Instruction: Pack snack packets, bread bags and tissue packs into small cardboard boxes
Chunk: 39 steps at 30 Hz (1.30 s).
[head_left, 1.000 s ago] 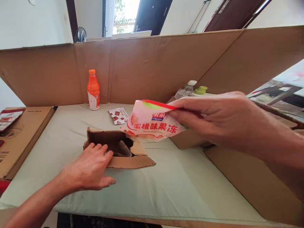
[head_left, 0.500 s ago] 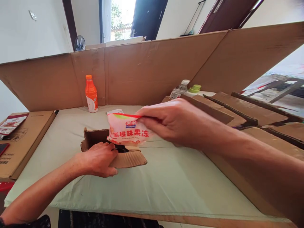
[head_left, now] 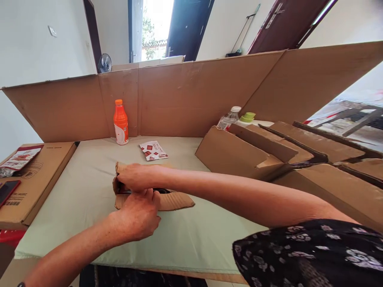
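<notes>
A small cardboard box (head_left: 176, 200) lies open on the pale green cloth, its near flap folded out. My left hand (head_left: 139, 215) is closed on the box's near edge, with the fingers curled over it. Reaching across from the right, my right hand (head_left: 137, 177) is down in the opening at the box's left end. Its fingers are hidden inside, so what they hold cannot be seen. Dark contents show in part between the hands. Behind the box, a white packet with red squares (head_left: 154, 150) rests flat on the cloth.
An orange drink bottle (head_left: 121, 122) stands by the cardboard screen (head_left: 209, 93). To the right are large open cardboard cartons (head_left: 239, 153), with a clear bottle (head_left: 229, 116) behind. At left, a flat carton (head_left: 50, 175) bears a pouch (head_left: 22, 159) and a phone (head_left: 8, 190).
My right hand has moved left and down into the box. The pink jelly packet it held above the box is out of sight. My left hand stays at the near edge.
</notes>
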Available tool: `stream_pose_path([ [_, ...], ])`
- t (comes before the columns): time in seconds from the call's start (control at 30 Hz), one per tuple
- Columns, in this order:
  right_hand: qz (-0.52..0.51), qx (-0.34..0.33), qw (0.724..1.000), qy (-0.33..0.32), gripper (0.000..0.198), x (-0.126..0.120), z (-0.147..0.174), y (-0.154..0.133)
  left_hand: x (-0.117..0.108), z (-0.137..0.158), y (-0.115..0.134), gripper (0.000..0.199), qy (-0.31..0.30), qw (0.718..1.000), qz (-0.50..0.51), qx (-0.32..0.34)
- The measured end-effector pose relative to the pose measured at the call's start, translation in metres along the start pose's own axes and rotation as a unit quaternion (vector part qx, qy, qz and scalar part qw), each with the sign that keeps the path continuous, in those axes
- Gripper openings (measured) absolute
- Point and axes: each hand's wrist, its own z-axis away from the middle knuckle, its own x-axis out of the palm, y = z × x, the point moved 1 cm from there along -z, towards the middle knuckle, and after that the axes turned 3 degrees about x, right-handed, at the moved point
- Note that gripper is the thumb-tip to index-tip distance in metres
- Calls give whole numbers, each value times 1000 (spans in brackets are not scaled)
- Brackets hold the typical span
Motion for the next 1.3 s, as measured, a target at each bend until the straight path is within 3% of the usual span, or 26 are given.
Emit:
stream_pose_path([
  [0.07, -27, 2, 999, 35, 28, -3, 11, 9, 4, 4, -4, 45, 9, 1000, 3, 8],
  [0.13, -78, 41, 987, 133, 31, -8, 29, 31, 6, 9, -10, 48, 24, 999, 10, 19],
  [0.2, -142, 112, 952, 245, 30, -9, 48, 66, 5, 13, -17, 48, 38, 998, 31, 33],
  [0.27, -180, 209, 918, 286, 29, -1, 59, 107, 0, 15, -25, 47, 45, 996, 63, 40],
  [0.37, -186, 339, 890, 244, 22, 26, 53, 163, -12, 11, -39, 66, 25, 993, 115, 10],
  [0.43, -192, 388, 876, 212, 14, 49, 38, 192, -18, 3, -48, 85, -9, 989, 144, -22],
  [0.5, -212, 430, 857, 190, 20, 71, 18, 214, -19, -5, -56, 100, -53, 983, 170, -39],
  [0.6, -265, 475, 821, 173, 36, 99, -14, 238, -12, -16, -62, 114, -101, 977, 189, -15],
  [0.7, -335, 493, 784, 176, 38, 118, -40, 251, -1, -21, -61, 112, -105, 979, 171, 29],
  [0.83, -455, 458, 739, 195, 37, 137, -54, 254, 6, -20, -56, 101, -116, 976, 177, 39],
  [0.93, -538, 394, 709, 228, 32, 144, -40, 246, 6, -18, -54, 99, -95, 975, 198, 46],
  [1.07, -571, 320, 683, 325, 35, 126, 15, 222, 7, -15, -53, 99, -84, 971, 213, 71],
  [1.17, -541, 181, 673, 470, 45, 94, 74, 186, 7, -13, -52, 100, -79, 971, 209, 84],
  [1.23, -471, 85, 694, 538, 37, 73, 108, 151, 6, -12, -51, 98, -78, 975, 196, 76],
  [1.3, -368, 40, 762, 532, 21, 60, 127, 113, 7, -12, -50, 95, -66, 978, 185, 73],
])
